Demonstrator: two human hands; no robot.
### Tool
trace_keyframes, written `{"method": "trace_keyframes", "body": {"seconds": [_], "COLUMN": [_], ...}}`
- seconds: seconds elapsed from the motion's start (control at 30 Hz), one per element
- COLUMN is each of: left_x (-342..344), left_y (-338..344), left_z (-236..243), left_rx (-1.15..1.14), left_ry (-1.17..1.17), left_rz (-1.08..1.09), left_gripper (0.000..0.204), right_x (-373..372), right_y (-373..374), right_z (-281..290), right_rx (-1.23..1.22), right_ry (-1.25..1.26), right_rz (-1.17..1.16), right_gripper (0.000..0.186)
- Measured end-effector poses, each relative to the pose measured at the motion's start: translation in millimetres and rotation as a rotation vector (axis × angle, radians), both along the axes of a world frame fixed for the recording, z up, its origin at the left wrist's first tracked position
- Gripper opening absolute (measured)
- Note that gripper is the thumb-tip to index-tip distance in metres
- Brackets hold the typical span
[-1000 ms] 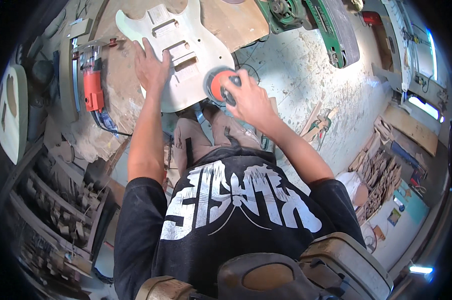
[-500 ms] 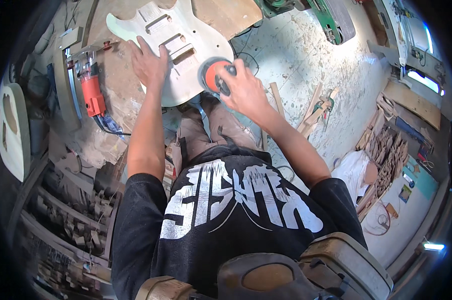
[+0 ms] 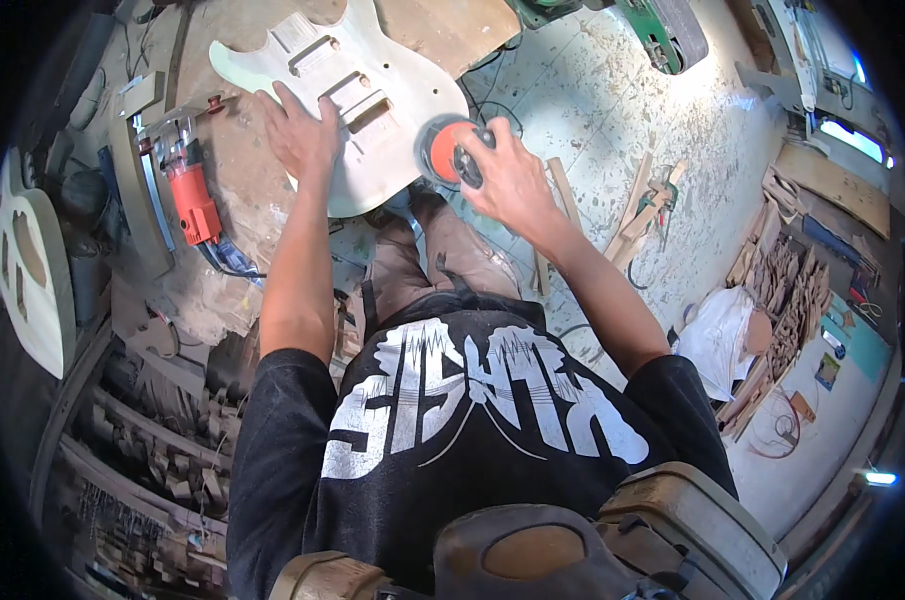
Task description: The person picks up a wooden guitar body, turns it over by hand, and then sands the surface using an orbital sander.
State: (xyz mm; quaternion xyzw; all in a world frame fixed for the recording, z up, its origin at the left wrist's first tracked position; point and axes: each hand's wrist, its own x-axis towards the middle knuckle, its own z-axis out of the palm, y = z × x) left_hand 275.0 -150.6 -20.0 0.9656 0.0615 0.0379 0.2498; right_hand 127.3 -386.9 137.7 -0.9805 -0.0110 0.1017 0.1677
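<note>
An unpainted pale electric guitar body (image 3: 373,160) lies on the wooden workbench, its pickup cavities facing up. Flat on its left part rests my left hand (image 3: 303,130), fingers spread. My right hand (image 3: 498,175) is wrapped around an orange and black handheld sander (image 3: 443,150). The sander's round pad overlaps the lower right edge of the guitar body; its rim looks blurred. The underside of the pad is hidden.
A red trim router (image 3: 193,200) lies on the workbench (image 3: 243,215) to the left. Another guitar body (image 3: 35,275) stands at the far left. A green belt sander (image 3: 663,35) is at the top right. Wood strips and a clamp (image 3: 658,200) lie on the paint-spattered floor.
My right hand has moved the sander slightly to the right along the guitar body's edge. My left hand stays flat on the body.
</note>
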Motion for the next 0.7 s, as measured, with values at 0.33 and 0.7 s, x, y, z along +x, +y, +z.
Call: {"method": "trace_keyframes", "body": {"seconds": [0.33, 0.7], "left_x": [-2, 1], "left_y": [-1, 0], "left_z": [2, -2], "left_rx": [0.005, 0.06], "left_ry": [-0.011, -0.027], "left_rz": [-0.011, -0.01], "left_gripper": [0.089, 0.092], "right_x": [13, 10], "right_y": [-16, -40], "right_z": [9, -1], "right_rx": [0.011, -0.02], "right_ry": [0.016, -0.032], "right_rz": [-0.068, -0.155], "right_gripper": [0.062, 0.061]}}
